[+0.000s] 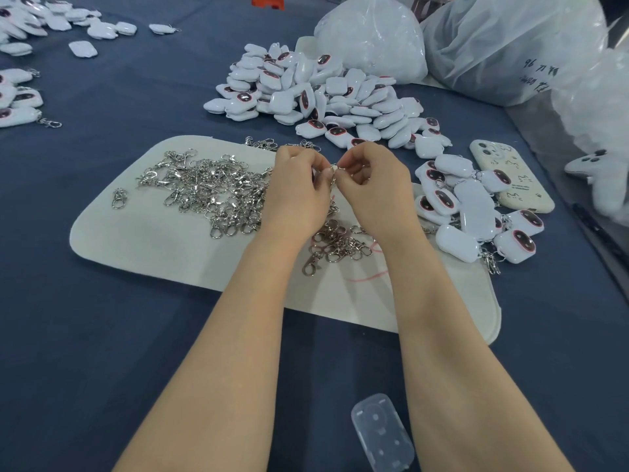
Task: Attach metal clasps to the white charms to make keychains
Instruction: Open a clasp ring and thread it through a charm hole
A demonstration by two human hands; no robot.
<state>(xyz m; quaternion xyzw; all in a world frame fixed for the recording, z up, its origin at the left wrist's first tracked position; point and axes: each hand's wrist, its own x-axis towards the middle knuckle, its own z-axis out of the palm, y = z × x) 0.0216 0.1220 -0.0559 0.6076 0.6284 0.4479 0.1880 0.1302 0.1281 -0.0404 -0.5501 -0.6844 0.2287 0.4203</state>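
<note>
My left hand point(296, 185) and my right hand point(374, 185) meet over the white mat point(163, 253). Between their fingertips they pinch one small metal clasp point(333, 172); its lower part hangs down between the hands. No charm shows in either hand. A heap of loose metal clasps point(211, 189) lies on the mat left of my hands, and a smaller bunch of clasps point(335, 245) lies between my wrists. A big pile of white charms point(326, 97) sits beyond the mat. White charms with clasps on them point(476, 212) lie to the right.
A phone in a cream case point(510, 175) lies at the right, past the charms. Clear plastic bags point(503, 46) stand at the back right. More white charms point(20, 93) are spread at the far left. A clear plastic cover point(381, 434) lies near the front edge on the blue cloth.
</note>
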